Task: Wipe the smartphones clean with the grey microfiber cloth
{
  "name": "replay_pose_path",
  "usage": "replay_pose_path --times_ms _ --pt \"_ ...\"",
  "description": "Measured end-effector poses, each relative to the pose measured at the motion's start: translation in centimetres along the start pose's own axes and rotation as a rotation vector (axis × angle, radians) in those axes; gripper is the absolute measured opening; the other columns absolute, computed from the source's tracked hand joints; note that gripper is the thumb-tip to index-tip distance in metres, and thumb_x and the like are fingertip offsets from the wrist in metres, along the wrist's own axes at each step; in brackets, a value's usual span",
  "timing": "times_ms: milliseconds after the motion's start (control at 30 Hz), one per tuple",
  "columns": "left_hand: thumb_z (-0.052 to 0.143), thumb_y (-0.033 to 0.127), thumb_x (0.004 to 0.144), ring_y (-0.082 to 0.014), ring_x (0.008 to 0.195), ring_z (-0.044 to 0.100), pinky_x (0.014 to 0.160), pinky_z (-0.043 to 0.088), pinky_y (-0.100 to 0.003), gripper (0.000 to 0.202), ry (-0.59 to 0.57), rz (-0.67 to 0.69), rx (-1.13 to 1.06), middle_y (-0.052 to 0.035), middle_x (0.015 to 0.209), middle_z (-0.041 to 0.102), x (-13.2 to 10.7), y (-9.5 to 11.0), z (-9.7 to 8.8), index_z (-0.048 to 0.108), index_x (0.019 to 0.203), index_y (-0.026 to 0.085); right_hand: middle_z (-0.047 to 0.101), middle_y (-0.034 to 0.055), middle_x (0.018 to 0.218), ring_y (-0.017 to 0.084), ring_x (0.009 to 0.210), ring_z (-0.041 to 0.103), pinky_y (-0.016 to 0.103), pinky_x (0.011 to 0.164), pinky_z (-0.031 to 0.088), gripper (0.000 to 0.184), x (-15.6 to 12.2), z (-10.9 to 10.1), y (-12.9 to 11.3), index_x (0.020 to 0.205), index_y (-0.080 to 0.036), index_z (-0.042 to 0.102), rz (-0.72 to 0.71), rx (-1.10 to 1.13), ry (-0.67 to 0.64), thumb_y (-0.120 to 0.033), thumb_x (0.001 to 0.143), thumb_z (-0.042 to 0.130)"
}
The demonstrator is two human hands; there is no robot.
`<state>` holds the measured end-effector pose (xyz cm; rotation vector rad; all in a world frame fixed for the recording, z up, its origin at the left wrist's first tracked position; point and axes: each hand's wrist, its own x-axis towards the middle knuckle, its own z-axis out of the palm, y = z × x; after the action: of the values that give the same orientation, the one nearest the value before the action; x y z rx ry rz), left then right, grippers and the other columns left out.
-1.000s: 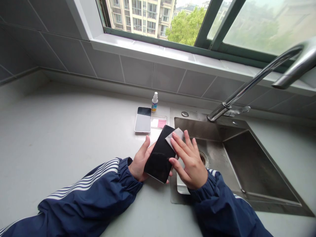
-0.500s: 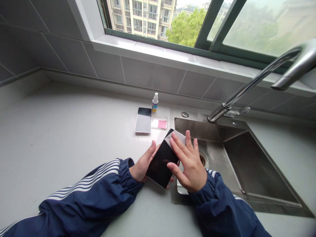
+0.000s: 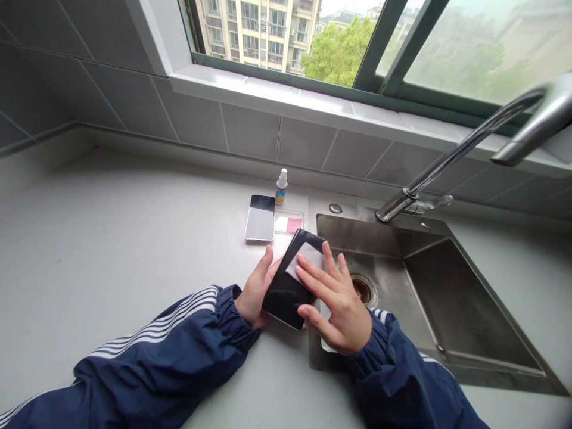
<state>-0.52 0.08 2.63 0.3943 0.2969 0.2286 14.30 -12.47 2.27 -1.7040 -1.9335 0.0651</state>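
A smartphone with a dark, glossy screen (image 3: 282, 293) lies tilted in my left hand (image 3: 255, 292). My left thumb stands along its left edge, and the other fingers are mostly hidden beneath it. On the upper part of the screen lies a small light-grey cleaning cloth (image 3: 308, 255) with a zigzag edge. My right hand (image 3: 339, 304) presses the cloth flat with its fingertips, fingers stretched out and spread. Its thumb hovers over or touches the lower right edge of the phone; I cannot tell which.
Beyond my hands, a second phone (image 3: 260, 218) lies on the white counter (image 3: 147, 238). Beside it are a clear case (image 3: 281, 222) with a pink label and a small spray bottle (image 3: 281, 187). A steel sink (image 3: 473, 298) with a tall tap (image 3: 469, 143) stands at right.
My right hand has slid the cloth from the phone's upper right corner down and left toward the middle of the screen. The phone in my left hand has turned slightly.
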Motion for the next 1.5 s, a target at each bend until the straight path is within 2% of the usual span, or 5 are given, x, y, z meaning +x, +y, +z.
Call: replay_pose_path --times_ms 267,567,1000,1333,1500 --pt "0.027 0.067 0.098 -0.0278 0.09 0.072 0.081 0.058 -0.043 0.074 0.072 0.014 -0.049 -0.0163 0.114 0.071 -0.1 0.2 0.0 0.038 0.154 0.019 0.058 0.0057 0.145 0.033 0.154 0.015 0.063 0.124 0.003 0.046 -0.1 -0.5 -0.9 0.138 -0.021 0.059 -0.14 0.155 -0.089 -0.045 0.099 0.05" --pt "0.027 0.073 0.093 -0.0308 0.093 0.073 0.078 0.059 -0.047 0.077 -0.136 -0.107 0.106 -0.014 0.121 0.069 0.0 -0.3 -1.1 0.028 0.157 0.031 0.028 0.006 0.164 0.036 0.155 0.0 0.073 0.117 0.015 0.056 0.0 0.3 1.0 0.158 -0.025 0.028 0.251 -0.147 0.164 -0.04 0.105 0.036" --pt "0.024 0.073 0.094 -0.0328 0.12 0.063 0.11 0.041 -0.045 0.086 0.051 0.042 -0.02 -0.0203 0.131 0.066 0.1 -0.1 0.3 0.039 0.154 0.012 0.05 0.0046 0.152 0.035 0.155 0.006 0.066 0.122 -0.007 0.062 0.0 -0.2 -2.0 0.145 -0.019 0.052 -0.205 0.071 -0.201 -0.057 0.096 0.052" --pt "0.022 0.07 0.096 -0.0311 0.116 0.065 0.106 0.044 -0.044 0.081 -0.045 -0.008 0.016 -0.0157 0.131 0.066 0.0 -0.4 0.0 0.034 0.157 0.018 0.033 0.0083 0.162 0.037 0.155 -0.003 0.07 0.119 0.012 0.059 -0.1 0.6 -0.9 0.154 -0.018 0.037 0.083 -0.084 -0.023 -0.048 0.103 0.038" --pt "0.025 0.073 0.094 -0.0305 0.109 0.069 0.097 0.05 -0.04 0.086 0.001 0.011 -0.05 -0.0198 0.124 0.069 0.0 -0.3 0.0 0.035 0.155 0.012 0.044 0.0054 0.156 0.036 0.155 0.004 0.065 0.124 0.001 0.064 -0.2 0.6 -2.3 0.149 -0.019 0.047 -0.166 0.042 -0.148 -0.059 0.098 0.046"
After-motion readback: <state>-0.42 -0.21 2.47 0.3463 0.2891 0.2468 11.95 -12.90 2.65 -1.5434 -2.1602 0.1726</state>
